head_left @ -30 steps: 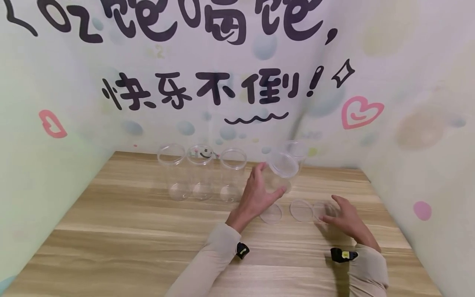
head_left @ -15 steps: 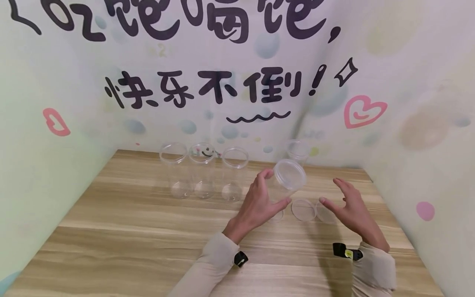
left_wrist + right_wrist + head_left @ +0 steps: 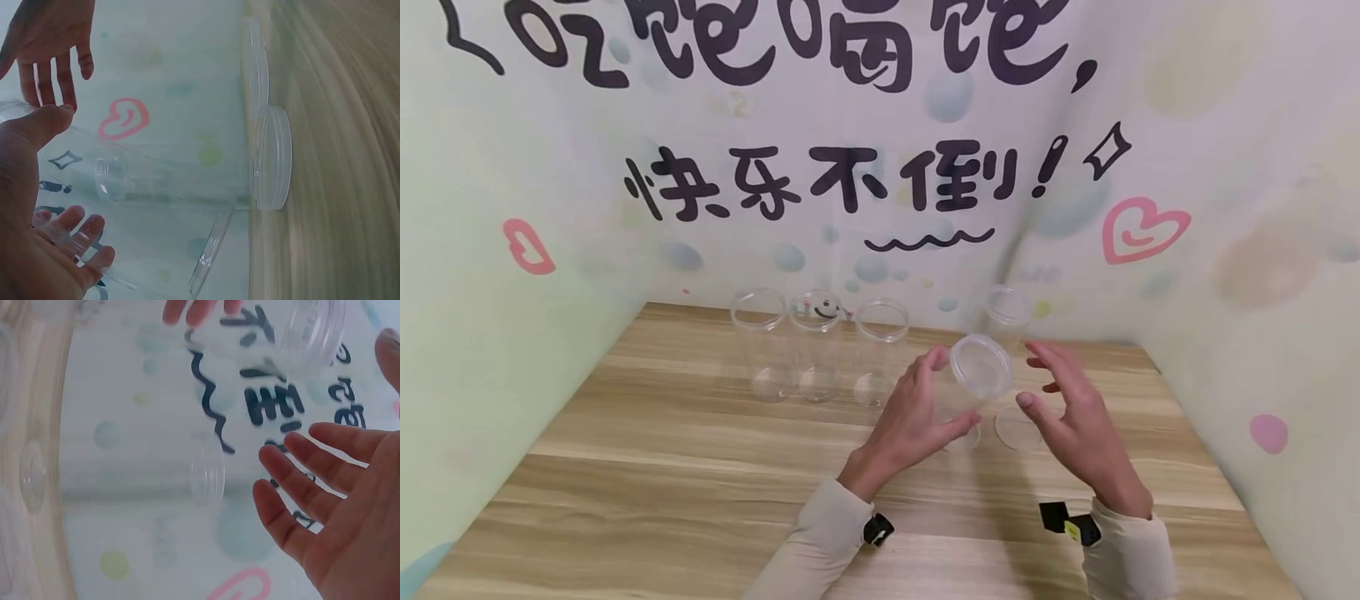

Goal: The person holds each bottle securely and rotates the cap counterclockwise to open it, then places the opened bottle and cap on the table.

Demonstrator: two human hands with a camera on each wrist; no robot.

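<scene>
My left hand [image 3: 906,417] grips a clear plastic jar [image 3: 981,367] round its side. The jar leans to the right above the table, and a whitish translucent disc covers its top. In the left wrist view the fingers and thumb wrap the clear wall of this jar [image 3: 162,231]. My right hand [image 3: 1082,425] hovers just right of the jar's top, fingers spread and holding nothing. The right wrist view has those loosely extended fingers [image 3: 300,481] apart from the jar's ridged rim [image 3: 315,331]. Below the hands, a clear round lid [image 3: 1018,429] lies flat on the table.
Three clear jars, among them the leftmost jar [image 3: 760,350], stand upright and uncovered in a row at the back left. Another upright jar [image 3: 1006,312] is behind the held one. A second lid [image 3: 962,437] lies partly behind my left thumb. Printed cloth walls [image 3: 880,267] enclose the wooden table [image 3: 662,467].
The left hand has brought its jar up and nearer from beside the back jar. The right hand has risen from over the rightmost lid and moved left toward the jar's top.
</scene>
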